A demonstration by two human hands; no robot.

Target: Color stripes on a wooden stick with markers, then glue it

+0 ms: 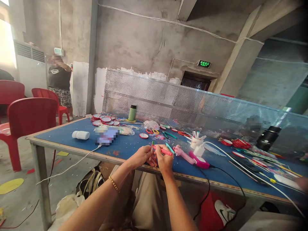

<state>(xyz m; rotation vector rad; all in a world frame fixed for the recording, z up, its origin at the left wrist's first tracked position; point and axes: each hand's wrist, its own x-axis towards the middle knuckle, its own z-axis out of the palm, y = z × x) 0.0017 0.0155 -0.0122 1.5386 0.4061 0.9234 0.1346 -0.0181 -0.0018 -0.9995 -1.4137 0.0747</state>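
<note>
My left hand and my right hand meet over the near edge of the blue table. The right hand's fingers are closed round a pink stick that points right. In the left hand's pinch is a thin stick with a green tip, held against the pink one. A gold bead bracelet circles my left wrist. Just right of my hands lie a teal stick, a pink glue gun with a black cord, and a white cup of sticks.
Red-rimmed round discs, a green bottle, a white pill bottle and a perforated metal screen sit farther back. Red chairs stand at left, where a person stands by the wall. Bags lie under the table.
</note>
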